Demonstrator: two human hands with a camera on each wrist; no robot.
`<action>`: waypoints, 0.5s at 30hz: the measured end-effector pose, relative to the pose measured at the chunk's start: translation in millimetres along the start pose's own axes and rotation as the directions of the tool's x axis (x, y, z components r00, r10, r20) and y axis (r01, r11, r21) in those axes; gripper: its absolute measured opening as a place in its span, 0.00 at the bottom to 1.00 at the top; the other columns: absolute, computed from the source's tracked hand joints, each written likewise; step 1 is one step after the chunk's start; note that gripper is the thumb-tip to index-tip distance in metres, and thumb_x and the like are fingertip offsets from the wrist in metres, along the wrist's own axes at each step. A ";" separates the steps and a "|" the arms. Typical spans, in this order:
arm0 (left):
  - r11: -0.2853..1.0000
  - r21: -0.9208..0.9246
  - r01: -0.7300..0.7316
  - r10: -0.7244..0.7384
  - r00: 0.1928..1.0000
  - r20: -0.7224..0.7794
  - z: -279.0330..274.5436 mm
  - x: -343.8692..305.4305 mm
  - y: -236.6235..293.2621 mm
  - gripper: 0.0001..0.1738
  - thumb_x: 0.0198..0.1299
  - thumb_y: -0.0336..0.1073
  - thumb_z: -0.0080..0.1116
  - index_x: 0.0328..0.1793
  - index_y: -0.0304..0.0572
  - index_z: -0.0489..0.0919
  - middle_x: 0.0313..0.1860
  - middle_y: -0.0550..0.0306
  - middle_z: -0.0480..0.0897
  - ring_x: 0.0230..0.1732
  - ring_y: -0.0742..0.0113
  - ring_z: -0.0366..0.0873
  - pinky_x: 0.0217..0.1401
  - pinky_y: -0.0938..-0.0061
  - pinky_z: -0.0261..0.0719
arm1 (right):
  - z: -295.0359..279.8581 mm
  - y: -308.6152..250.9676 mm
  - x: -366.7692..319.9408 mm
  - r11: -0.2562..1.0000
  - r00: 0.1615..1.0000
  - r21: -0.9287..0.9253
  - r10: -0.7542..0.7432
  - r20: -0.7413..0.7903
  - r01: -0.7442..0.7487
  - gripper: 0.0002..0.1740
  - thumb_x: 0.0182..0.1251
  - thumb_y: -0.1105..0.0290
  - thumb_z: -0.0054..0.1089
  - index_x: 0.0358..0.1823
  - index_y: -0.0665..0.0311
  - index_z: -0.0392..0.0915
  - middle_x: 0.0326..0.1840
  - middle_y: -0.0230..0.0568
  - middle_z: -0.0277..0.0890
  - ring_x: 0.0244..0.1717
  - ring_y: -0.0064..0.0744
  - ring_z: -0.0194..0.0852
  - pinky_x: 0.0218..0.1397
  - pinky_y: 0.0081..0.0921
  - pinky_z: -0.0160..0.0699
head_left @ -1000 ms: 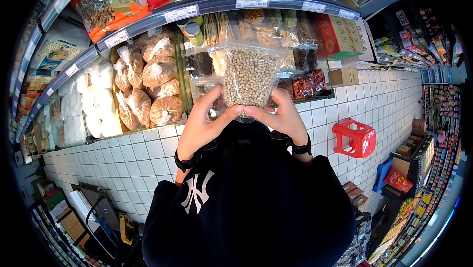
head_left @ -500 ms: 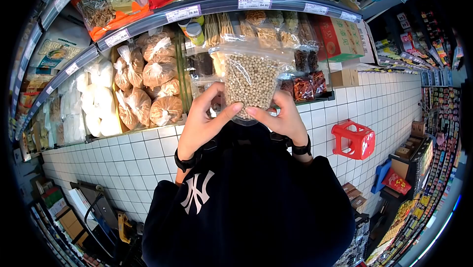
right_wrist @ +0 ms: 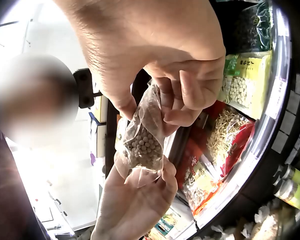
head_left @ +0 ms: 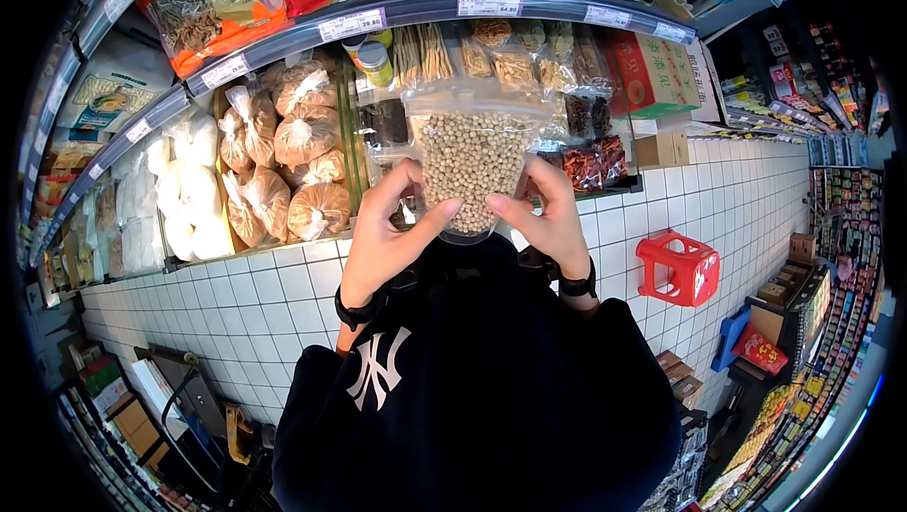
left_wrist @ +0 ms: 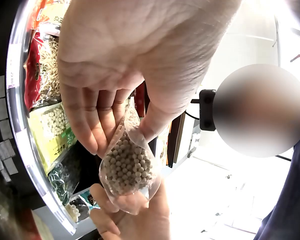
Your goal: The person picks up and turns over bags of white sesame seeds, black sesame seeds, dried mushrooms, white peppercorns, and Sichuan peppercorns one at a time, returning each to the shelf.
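Both hands hold up a clear zip-top bag (head_left: 472,158) filled with small pale round seeds that look like white peppercorns. My left hand (head_left: 389,229) grips its lower left side, thumb over the front face. On the lower right side, my right hand (head_left: 554,224) pinches the bag, its thumb also pressed on the front. The zip strip at the top lies beyond the fingers. In the left wrist view, the left fingers (left_wrist: 92,117) lie behind the bag (left_wrist: 127,167). The right wrist view shows the bag's plastic (right_wrist: 145,135) between the right thumb and fingers.
A low display behind the bag holds tied bags of brown powder (head_left: 307,134), white packets (head_left: 194,191) and dried goods (head_left: 590,167). A shelf edge with price tags (head_left: 487,7) curves above. At the right, a red stool (head_left: 678,266) stands on the tiled floor (head_left: 605,238).
The thumbs have moved apart: they nearly met at the bag's bottom, and the right thumb now sits farther right. The bag has shifted slightly left and down.
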State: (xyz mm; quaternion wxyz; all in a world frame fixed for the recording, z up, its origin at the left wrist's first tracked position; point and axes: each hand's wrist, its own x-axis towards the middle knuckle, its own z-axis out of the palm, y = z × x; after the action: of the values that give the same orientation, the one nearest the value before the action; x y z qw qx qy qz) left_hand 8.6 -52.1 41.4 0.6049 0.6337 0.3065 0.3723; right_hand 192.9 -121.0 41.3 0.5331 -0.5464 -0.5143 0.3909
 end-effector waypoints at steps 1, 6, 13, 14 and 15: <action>1.000 0.004 0.007 -0.007 1.000 0.009 -0.3 -0.2 -0.1 0.12 0.53 0.30 0.65 0.32 0.38 0.70 0.26 0.64 0.70 0.30 0.78 0.64 0.35 0.82 0.64 | -0.2 0.9 -0.4 1.000 1.000 0.000 0.000 0.000 0.000 0.20 0.54 0.67 0.68 0.46 0.69 0.76 0.26 0.26 0.69 0.21 0.10 0.56 0.21 0.13 0.52; 0.998 0.052 -0.035 0.034 0.999 0.024 -1.4 -0.1 -5.9 0.13 0.52 0.30 0.66 0.32 0.38 0.70 0.26 0.64 0.69 0.29 0.77 0.63 0.34 0.82 0.63 | 1.3 2.4 -2.0 1.000 1.000 0.019 -0.003 -0.022 0.003 0.18 0.55 0.68 0.67 0.44 0.69 0.76 0.23 0.25 0.67 0.19 0.11 0.55 0.21 0.13 0.50; 0.999 -0.002 0.052 -0.052 0.998 0.036 3.4 -1.3 -1.0 0.13 0.54 0.31 0.66 0.35 0.38 0.70 0.26 0.64 0.71 0.29 0.78 0.66 0.34 0.82 0.65 | 0.4 4.9 -5.3 0.999 0.998 -0.014 -0.033 -0.057 0.032 0.18 0.55 0.70 0.66 0.46 0.69 0.76 0.22 0.26 0.67 0.18 0.12 0.55 0.20 0.14 0.50; 0.996 -0.029 0.080 -0.079 0.997 0.015 4.2 -1.6 0.9 0.12 0.54 0.31 0.65 0.36 0.38 0.71 0.27 0.64 0.72 0.30 0.78 0.68 0.35 0.82 0.66 | 0.6 5.9 -5.6 0.999 0.997 -0.012 -0.050 -0.055 0.049 0.18 0.55 0.70 0.66 0.46 0.69 0.76 0.23 0.26 0.67 0.18 0.11 0.55 0.20 0.14 0.50; 0.996 -0.030 0.080 -0.079 0.997 0.015 4.4 -1.5 1.0 0.12 0.54 0.31 0.65 0.36 0.38 0.71 0.27 0.64 0.72 0.30 0.78 0.68 0.35 0.82 0.66 | 0.8 6.3 -5.9 0.998 0.996 -0.011 -0.066 -0.054 0.065 0.18 0.55 0.70 0.66 0.46 0.69 0.76 0.23 0.26 0.68 0.18 0.11 0.54 0.20 0.14 0.50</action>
State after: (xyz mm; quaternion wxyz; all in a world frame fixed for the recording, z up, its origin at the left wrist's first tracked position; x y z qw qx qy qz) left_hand 11.4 -55.8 42.3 0.6309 0.6144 0.3216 0.3480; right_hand 192.1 -126.0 34.3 0.5571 -0.5420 -0.5189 0.3558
